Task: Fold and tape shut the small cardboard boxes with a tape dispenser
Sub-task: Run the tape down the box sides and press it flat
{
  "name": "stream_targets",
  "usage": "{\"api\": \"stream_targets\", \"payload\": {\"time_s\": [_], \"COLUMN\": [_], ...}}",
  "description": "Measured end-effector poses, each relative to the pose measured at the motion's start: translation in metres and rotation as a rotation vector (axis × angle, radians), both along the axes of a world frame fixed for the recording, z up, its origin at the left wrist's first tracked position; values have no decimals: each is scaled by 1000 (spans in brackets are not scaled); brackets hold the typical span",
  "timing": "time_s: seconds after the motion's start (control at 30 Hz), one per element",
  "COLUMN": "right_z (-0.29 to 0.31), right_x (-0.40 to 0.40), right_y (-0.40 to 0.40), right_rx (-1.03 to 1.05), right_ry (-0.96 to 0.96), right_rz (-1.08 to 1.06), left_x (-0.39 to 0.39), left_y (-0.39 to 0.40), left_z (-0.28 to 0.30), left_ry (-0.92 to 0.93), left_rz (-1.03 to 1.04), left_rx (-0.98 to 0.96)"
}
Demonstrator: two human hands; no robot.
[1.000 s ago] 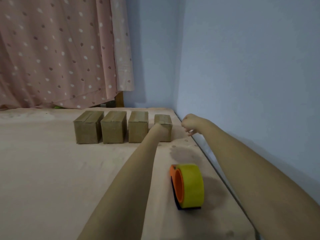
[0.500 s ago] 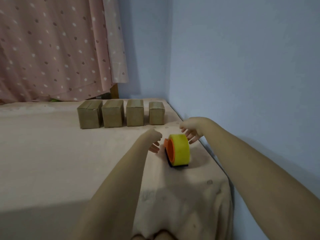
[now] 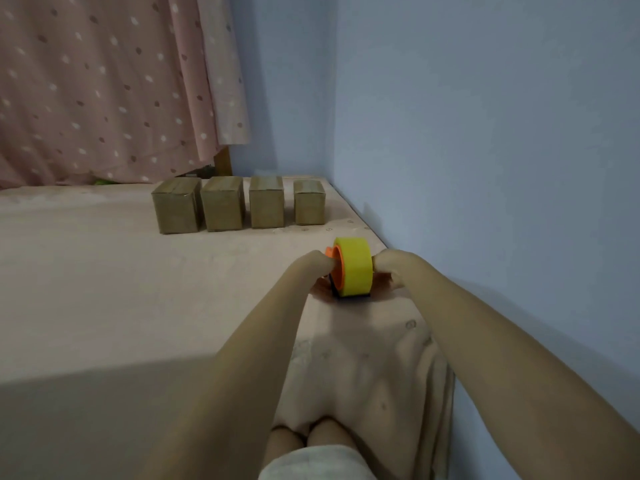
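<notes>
Left hand (image 3: 317, 268) and right hand (image 3: 386, 268) grip tape dispenser (image 3: 353, 266) from both sides, fingers curled, near bed (image 3: 86, 289) right edge; boxes (image 3: 239, 204) well behind.

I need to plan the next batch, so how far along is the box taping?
Done, it seems: four cardboard boxes stand in a row near the curtain, all flaps folded down; tape on them is hard to confirm. In hand: the left hand and right hand flank the tape dispenser on the table, fingers curled at its sides. No open box is in view.
</notes>
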State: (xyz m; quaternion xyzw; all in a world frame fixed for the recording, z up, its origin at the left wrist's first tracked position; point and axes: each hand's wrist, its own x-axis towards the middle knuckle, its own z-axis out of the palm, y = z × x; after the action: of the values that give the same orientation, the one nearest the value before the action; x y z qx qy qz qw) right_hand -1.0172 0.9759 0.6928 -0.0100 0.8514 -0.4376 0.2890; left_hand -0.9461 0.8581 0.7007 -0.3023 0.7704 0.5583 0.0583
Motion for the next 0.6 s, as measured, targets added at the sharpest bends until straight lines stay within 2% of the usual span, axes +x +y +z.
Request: {"api": "stream_targets", "payload": {"time_s": [0.03,0.13,0.27,0.4,0.5,0.6], "right_z": [0,0,3,7,12,10], "right_x": [1,5,11,19,26,33], "right_y": [0,0,-1,-8,-18,-34], "right_rx": [-2,-31,-72,-194,-400,-532], "right_ry": [-9,-52,-101,-90,-99,-17], "right_rz": [-5,-52,-105,-201,-292,-243], "left_x": [0,3,-1,-5,-6,-4], "left_y": [3,10,7,6,4,-3], "left_z": [2,8,5,2,2,1], "left_ry": [-6,-4,-177,-149,-121,-21], "left_rz": [11,-44,126,200,228,276], "left_rx": [40,-18,211,287,284,265]}}
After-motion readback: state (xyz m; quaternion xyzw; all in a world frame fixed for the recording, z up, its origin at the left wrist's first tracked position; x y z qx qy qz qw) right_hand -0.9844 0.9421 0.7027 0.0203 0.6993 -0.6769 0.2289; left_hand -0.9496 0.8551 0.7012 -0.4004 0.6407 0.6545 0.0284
